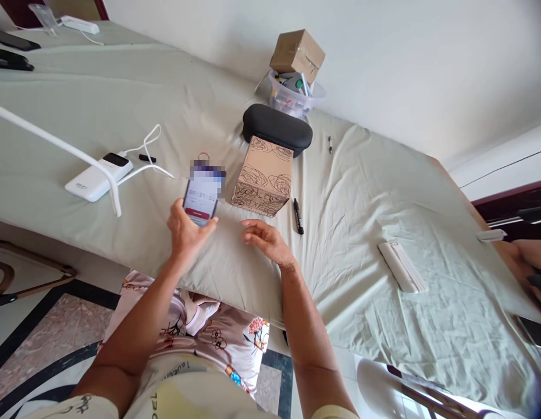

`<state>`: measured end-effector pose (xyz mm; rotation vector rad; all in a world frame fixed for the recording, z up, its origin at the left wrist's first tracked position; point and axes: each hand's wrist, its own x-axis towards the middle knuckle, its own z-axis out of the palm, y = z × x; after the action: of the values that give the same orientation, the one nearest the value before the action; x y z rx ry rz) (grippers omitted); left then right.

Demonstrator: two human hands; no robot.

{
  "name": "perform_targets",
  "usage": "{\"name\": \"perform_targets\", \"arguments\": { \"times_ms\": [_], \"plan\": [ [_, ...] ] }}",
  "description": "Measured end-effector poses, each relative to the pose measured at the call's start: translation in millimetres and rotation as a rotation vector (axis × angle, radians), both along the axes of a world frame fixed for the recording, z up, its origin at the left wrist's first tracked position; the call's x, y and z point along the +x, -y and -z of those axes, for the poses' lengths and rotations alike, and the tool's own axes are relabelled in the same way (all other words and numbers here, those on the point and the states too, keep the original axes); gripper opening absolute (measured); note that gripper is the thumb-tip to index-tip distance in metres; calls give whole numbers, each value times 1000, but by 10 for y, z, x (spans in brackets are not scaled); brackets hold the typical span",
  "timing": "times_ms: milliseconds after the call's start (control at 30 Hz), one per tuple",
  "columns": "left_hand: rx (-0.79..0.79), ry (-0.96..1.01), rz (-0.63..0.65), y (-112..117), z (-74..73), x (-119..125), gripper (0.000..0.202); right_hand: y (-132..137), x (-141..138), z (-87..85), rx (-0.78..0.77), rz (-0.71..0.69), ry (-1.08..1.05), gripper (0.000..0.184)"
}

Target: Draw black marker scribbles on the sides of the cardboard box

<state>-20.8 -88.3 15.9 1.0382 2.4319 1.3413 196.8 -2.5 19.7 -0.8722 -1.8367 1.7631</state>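
The head-worn camera looks forward and down from close above a pale-green cloth-covered worktop [178,99]. A plain white wall [405,70] fills the upper right.

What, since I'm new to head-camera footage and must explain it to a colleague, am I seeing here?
There is no machine: these are a person's own bare hands. The single picture comes from a camera worn on the head, looking forward and down, so the arms reach in from below. The left hand holds a phone showing running-clock style digits. The right hand holds nothing visible, its fingers slightly curled near a scribbled cardboard box. On the pale green cloth also lie a black marker beside the box, a black case behind it, and, further left, a white power bank.
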Motion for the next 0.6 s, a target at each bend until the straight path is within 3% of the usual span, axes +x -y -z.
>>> {"name": "perform_targets", "arguments": {
  "times_ms": [200,300,367,467,600],
  "plan": [
    [-205,-211,-20,67,-95,-642,80,-180,115,50,303,740,-131,34],
    [-302,-212,-22,91,-91,-787,78,-244,162,112,422,942,-123,35],
    [-353,-223,-18,107,-53,-847,78,-260,174,152,535,964,-45,45],
    [-369,-274,19,172,27,-892,76,-275,146,200,784,876,135,62],
    [-292,-398,77,284,70,-802,80,-338,45,241,1129,732,271,65]
  ]
}}
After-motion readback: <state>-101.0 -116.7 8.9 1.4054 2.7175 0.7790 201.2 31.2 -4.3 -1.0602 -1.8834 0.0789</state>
